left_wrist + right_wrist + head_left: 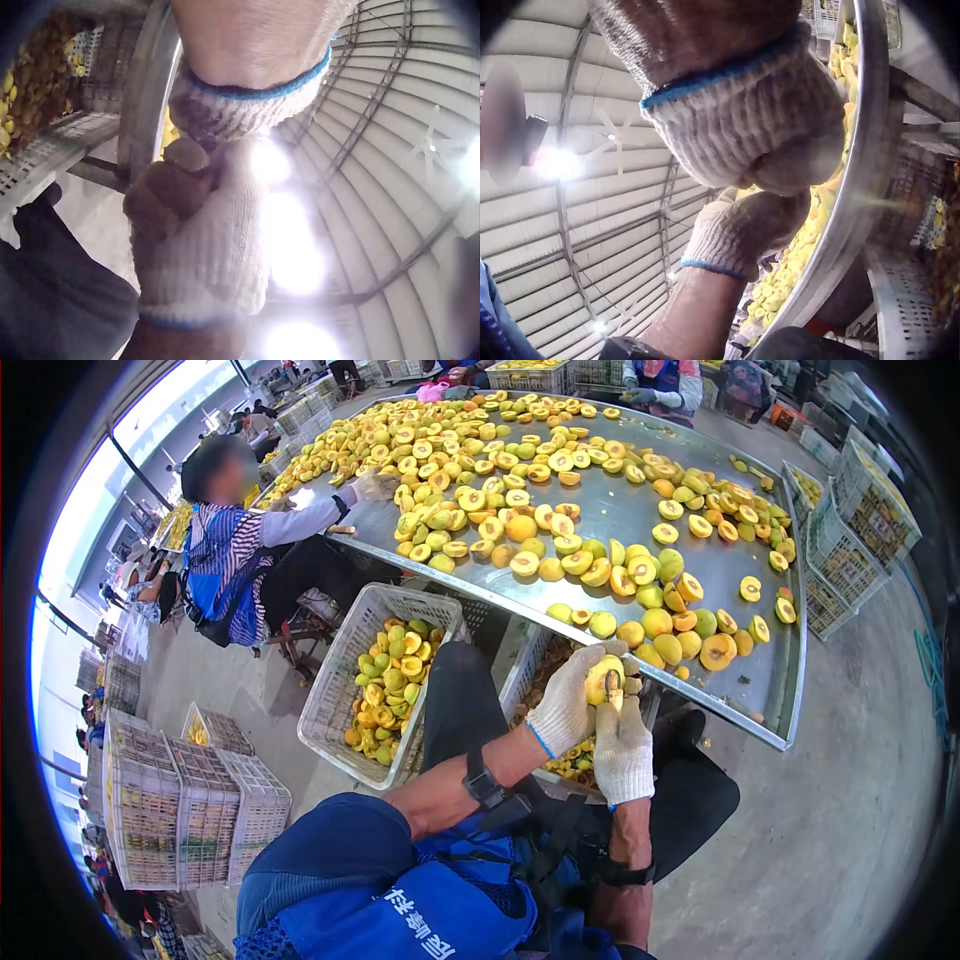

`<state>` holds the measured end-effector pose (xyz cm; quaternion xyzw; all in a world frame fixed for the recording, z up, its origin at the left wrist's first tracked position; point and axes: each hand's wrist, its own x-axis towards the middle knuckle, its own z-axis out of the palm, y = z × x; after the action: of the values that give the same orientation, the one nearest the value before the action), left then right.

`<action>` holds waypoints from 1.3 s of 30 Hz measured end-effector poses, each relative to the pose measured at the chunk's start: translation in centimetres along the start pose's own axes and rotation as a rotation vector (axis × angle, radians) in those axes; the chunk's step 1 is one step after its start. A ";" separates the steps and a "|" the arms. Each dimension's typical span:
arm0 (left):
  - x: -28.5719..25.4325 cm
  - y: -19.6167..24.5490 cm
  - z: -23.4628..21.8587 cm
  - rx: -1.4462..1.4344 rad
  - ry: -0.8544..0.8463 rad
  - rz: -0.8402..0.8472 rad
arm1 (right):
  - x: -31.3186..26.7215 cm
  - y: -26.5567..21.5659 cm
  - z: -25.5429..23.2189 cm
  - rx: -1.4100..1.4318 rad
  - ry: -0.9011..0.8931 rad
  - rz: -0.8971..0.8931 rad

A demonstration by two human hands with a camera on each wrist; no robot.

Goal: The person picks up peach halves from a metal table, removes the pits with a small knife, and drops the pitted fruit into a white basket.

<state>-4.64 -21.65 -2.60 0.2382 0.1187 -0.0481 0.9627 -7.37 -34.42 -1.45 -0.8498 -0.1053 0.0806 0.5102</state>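
In the head view my gloved left hand [568, 702] grips a yellow fruit [597, 682] just above the metal table's near edge. My gloved right hand [623, 755] pinches a small tool [615, 701] whose dark loop lies against the fruit's face. Both hands meet around the fruit. At the left wrist, my left hand [236, 105] is above my right hand [206, 232], and their fingers hide the fruit. From the right wrist, my right hand [754, 124] is close to the camera and my left hand [739, 232] is below, with a sliver of yellow between them.
Many whole and halved fruits [440, 470] lie on the metal table [590, 450]. A crate of fruit pieces [350, 610] stands left of my legs; another crate [520, 680] is under my hands. Stacked crates [180, 810] stand at left, more [850, 550] at right. A person [230, 560] works at the left.
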 end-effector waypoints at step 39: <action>0.0 2.8 -0.7 0.598 -0.332 0.163 | -0.7 0.5 0.6 0.908 -0.464 0.530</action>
<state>-4.35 -18.84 -2.00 0.5073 -0.0780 -0.0419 0.8572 -8.13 -34.30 -2.16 -0.5030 0.0475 0.4273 0.7497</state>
